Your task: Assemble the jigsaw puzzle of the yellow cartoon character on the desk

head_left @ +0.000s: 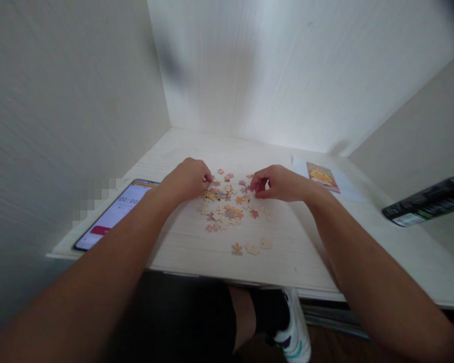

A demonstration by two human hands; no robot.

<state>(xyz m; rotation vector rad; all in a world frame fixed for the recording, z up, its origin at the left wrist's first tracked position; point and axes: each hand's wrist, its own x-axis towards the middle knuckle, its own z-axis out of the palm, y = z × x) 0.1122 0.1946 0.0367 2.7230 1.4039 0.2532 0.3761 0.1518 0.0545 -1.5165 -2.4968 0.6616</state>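
Several small jigsaw pieces (227,204) in orange, pink and beige lie scattered on a pale wooden desk (196,247). My left hand (187,179) rests at the left edge of the pile, fingers curled down and pinched onto the pieces. At the pile's right edge, my right hand (280,182) has thumb and fingers pinched together over a piece. What each pinch holds is too small to make out. Three loose pieces (251,247) lie apart, nearer the front edge.
A phone (115,214) with a lit timer screen lies at the desk's left front. A picture card (321,177) on white paper sits at the back right. A dark can-like object (427,201) sticks in from the right. Walls enclose three sides.
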